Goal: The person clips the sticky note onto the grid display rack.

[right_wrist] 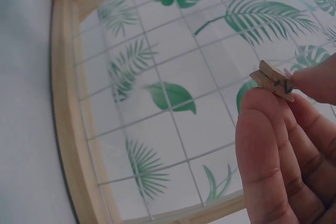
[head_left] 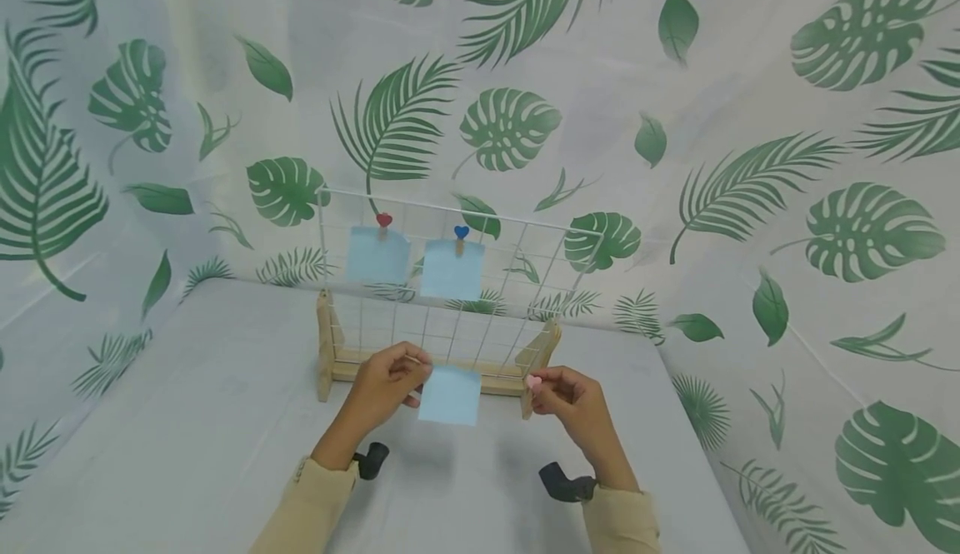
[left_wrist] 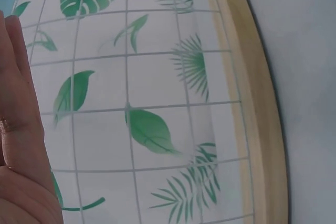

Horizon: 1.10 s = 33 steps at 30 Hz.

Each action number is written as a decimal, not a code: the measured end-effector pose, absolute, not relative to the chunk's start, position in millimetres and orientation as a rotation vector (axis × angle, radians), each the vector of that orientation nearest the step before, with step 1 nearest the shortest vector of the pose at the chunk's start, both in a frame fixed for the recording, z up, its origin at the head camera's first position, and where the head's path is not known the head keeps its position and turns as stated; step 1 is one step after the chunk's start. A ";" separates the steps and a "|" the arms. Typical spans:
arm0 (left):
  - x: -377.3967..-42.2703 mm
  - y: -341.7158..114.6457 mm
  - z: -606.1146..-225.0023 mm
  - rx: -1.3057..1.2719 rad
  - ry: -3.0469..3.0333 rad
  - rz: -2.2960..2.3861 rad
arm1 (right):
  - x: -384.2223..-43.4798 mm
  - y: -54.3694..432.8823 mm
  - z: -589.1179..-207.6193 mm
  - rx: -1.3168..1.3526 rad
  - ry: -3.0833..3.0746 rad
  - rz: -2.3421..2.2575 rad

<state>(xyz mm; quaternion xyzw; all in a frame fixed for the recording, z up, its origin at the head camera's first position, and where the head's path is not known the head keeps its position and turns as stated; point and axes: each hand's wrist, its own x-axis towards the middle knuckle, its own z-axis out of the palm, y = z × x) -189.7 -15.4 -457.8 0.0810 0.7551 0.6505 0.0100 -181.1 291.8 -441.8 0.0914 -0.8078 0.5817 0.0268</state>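
In the head view my left hand (head_left: pixel 384 383) pinches a light blue paper square (head_left: pixel 452 397) by its left edge, in front of the wire rack's base. My right hand (head_left: pixel 576 406) holds a small wooden clothespin with a pink heart (head_left: pixel 533 381) between thumb and fingers, to the right of the paper and apart from it. Seen from the right wrist, the clothespin (right_wrist: pixel 272 81) sits at the fingertips. The left wrist view shows only part of the left hand (left_wrist: pixel 23 145) at its edge; a blue patch fills the upper left corner.
A white wire grid stands in a wooden base (head_left: pixel 502 385). Near its top, a red-heart clothespin (head_left: pixel 384 221) holds one blue paper (head_left: pixel 375 261), and a blue-heart clothespin (head_left: pixel 461 233) holds another (head_left: pixel 452 275). A white cloth (head_left: pixel 225 387) covers the table; leaf-print curtains surround it.
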 end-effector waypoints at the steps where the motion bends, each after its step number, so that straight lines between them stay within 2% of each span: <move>1: -190.4 -14.4 -456.3 0.254 2.358 2.031 | -181.5 292.6 -440.7 0.294 -2.495 1.796; 23: -198.4 -9.6 -433.7 0.276 2.351 2.036 | -183.3 301.0 -410.2 0.481 -2.462 1.654; 33: -201.0 -7.1 -423.2 0.378 2.353 2.048 | -181.9 302.6 -396.4 0.518 -2.441 1.568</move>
